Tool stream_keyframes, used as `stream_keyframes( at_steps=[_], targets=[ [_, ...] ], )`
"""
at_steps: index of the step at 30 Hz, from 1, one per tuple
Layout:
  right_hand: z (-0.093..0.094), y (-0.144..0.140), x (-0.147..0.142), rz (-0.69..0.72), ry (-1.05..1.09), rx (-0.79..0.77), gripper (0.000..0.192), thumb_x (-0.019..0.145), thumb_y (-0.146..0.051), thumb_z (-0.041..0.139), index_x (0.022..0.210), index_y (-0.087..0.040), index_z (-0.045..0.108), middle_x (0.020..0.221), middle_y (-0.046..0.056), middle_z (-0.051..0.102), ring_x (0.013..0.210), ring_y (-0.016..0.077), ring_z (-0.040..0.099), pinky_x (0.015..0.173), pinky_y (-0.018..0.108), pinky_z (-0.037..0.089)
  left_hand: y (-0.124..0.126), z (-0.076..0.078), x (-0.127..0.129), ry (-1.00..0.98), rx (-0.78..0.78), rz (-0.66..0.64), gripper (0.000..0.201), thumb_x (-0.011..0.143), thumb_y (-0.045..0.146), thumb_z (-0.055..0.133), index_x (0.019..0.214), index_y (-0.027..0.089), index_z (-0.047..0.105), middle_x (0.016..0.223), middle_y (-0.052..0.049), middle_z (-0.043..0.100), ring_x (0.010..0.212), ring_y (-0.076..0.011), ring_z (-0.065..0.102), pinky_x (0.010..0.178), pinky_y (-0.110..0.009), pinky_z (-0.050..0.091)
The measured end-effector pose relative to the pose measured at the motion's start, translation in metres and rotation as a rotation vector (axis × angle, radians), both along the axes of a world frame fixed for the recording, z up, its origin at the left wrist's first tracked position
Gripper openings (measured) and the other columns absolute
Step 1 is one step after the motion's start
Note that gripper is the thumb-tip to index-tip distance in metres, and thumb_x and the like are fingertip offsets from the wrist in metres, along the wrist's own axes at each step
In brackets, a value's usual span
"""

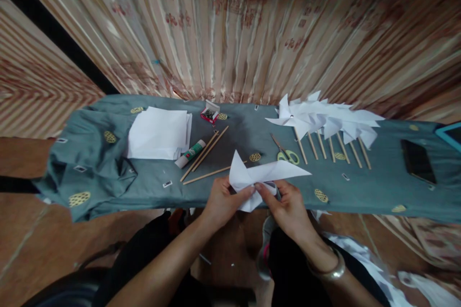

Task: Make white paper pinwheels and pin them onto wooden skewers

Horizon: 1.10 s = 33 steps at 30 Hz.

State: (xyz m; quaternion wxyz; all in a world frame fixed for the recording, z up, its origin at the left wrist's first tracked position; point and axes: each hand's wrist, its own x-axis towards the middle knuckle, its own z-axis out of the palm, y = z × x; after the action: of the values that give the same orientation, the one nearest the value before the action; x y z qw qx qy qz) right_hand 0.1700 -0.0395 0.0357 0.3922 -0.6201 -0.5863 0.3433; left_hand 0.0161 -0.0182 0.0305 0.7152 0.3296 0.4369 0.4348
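Both my hands hold a folded white paper pinwheel (264,175) at the near edge of a narrow table covered with a grey-green cloth (367,187). My left hand (224,201) pinches its left flap. My right hand (288,204) pinches the middle of the paper from the right. Just beyond my left hand lie three wooden sticks (205,156) and a glue stick (190,154).
A stack of white paper sheets (158,133) lies at the left, a small red box of pins (209,114) behind. Green-handled scissors (286,152) lie beyond the paper. Several finished pinwheels on sticks (327,122) are at the right, then a dark phone (418,160). Curtains (230,29) hang behind.
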Motion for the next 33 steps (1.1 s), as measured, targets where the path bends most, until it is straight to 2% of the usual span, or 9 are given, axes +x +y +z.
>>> stream_keyframes(
  at_steps=[7,12,15,17,20,22,25,28,33],
  targets=[
    [-0.001,-0.013,0.003,-0.013,-0.089,0.073,0.021,0.090,-0.038,0.060,0.091,-0.020,0.071,0.081,0.004,0.077,0.073,0.0199,0.072,0.068,0.029,0.057,-0.008,0.000,0.000,0.075,0.092,-0.087,0.023,0.068,0.031,0.078,0.079,0.012,0.075,0.074,-0.005,0.074,0.064,-0.0138,0.063,0.062,-0.024,0.049],
    [0.010,-0.021,0.016,0.089,-0.323,0.352,0.013,0.091,-0.022,0.059,0.102,-0.023,0.067,0.094,0.005,0.075,0.090,0.0220,0.070,0.085,0.038,0.055,-0.007,0.010,-0.007,0.184,0.269,-0.126,0.026,0.070,0.027,0.077,0.093,0.013,0.075,0.085,-0.006,0.076,0.075,-0.0173,0.068,0.071,-0.027,0.054],
    [0.019,-0.024,0.023,0.204,-0.372,0.511,0.029,0.089,-0.006,0.055,0.112,-0.022,0.061,0.102,0.007,0.071,0.101,0.0213,0.065,0.092,0.040,0.051,-0.004,0.018,-0.012,0.318,0.470,-0.156,0.030,0.072,0.024,0.077,0.100,0.015,0.074,0.098,-0.008,0.075,0.090,-0.0198,0.070,0.080,-0.029,0.055],
    [0.022,-0.024,0.027,0.237,-0.386,0.551,0.033,0.088,-0.002,0.052,0.115,-0.020,0.059,0.105,0.009,0.069,0.105,0.0213,0.062,0.093,0.042,0.049,-0.004,0.021,-0.014,0.409,0.638,-0.205,0.033,0.074,0.019,0.074,0.107,0.015,0.072,0.104,-0.009,0.074,0.097,-0.0203,0.069,0.085,-0.030,0.055],
    [0.022,-0.024,0.033,0.243,-0.405,0.550,0.031,0.087,-0.001,0.053,0.114,-0.017,0.058,0.104,0.009,0.067,0.105,0.0206,0.061,0.094,0.041,0.048,-0.006,0.016,-0.017,0.584,0.938,-0.258,0.041,0.077,0.007,0.061,0.117,0.016,0.065,0.115,-0.010,0.071,0.109,-0.0207,0.064,0.094,-0.035,0.053],
    [0.020,-0.023,0.038,0.235,-0.424,0.554,0.029,0.087,-0.001,0.054,0.112,-0.016,0.057,0.104,0.009,0.067,0.105,0.0200,0.060,0.095,0.040,0.047,-0.006,0.007,-0.022,0.712,1.072,-0.278,0.047,0.079,0.003,0.053,0.124,0.016,0.060,0.120,-0.010,0.068,0.114,-0.0210,0.061,0.097,-0.037,0.052],
    [0.019,-0.024,0.043,0.223,-0.452,0.573,0.029,0.087,-0.002,0.054,0.113,-0.015,0.057,0.105,0.010,0.067,0.107,0.0207,0.060,0.095,0.041,0.047,0.005,-0.011,-0.030,0.918,1.125,-0.246,0.043,0.086,0.004,0.047,0.126,0.015,0.058,0.118,-0.011,0.068,0.109,-0.0219,0.061,0.094,-0.039,0.053],
    [0.021,-0.026,0.041,0.248,-0.426,0.540,0.029,0.087,-0.003,0.051,0.113,-0.016,0.057,0.107,0.010,0.067,0.106,0.0211,0.060,0.094,0.042,0.048,0.029,-0.025,-0.034,1.156,1.051,-0.112,0.031,0.091,0.012,0.050,0.118,0.016,0.064,0.110,-0.011,0.069,0.101,-0.0243,0.061,0.088,-0.042,0.054],
    [0.028,-0.026,0.031,0.287,-0.336,0.534,0.027,0.089,-0.008,0.048,0.110,-0.021,0.058,0.104,0.007,0.070,0.101,0.0217,0.063,0.088,0.042,0.051,0.058,-0.037,-0.021,1.281,0.935,-0.264,0.022,0.089,0.017,0.055,0.103,0.012,0.071,0.104,-0.013,0.068,0.099,-0.0261,0.059,0.089,-0.043,0.052]
  ],
)
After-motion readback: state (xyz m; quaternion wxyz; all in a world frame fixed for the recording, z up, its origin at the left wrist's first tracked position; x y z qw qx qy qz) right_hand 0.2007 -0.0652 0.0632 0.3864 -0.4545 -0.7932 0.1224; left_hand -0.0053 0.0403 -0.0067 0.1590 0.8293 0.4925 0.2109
